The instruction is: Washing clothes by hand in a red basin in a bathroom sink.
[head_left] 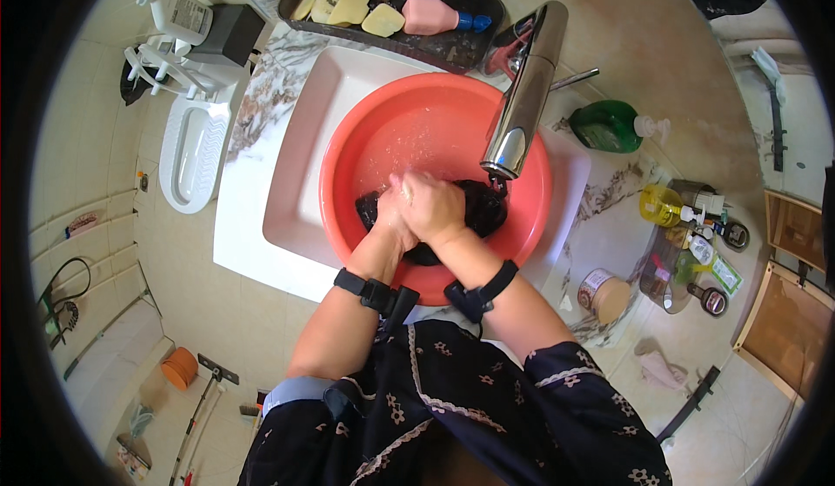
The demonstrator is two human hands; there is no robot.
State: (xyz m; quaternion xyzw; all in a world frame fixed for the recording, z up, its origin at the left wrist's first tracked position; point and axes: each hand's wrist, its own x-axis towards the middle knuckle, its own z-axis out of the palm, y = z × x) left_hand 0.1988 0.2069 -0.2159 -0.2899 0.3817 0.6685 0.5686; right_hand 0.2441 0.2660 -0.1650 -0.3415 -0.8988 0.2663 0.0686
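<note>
A black wet cloth (484, 210) lies bunched in a coral-red round basin (342, 129), showing on both sides of my hands. My left hand (394, 218) and my right hand (432, 207) are pressed together over its middle, fingers curled closed. Both seem to grip the cloth, though their undersides and most fingertips are hidden. Foamy bubbles speckle the basin's inside beyond my hands. The basin sits in a white rectangular sink (291, 173). A chrome faucet (526, 94) reaches over its right side, close to the cloth; no water stream is visible.
Behind the basin, a black tray (348, 38) holds yellowish soap pieces (352, 5) and a pink bottle (430, 16). Right of the faucet stands a green pump bottle (606, 127). Farther right are a yellow pump bottle (661, 205), a lidded jar (604, 295) and several small tubes.
</note>
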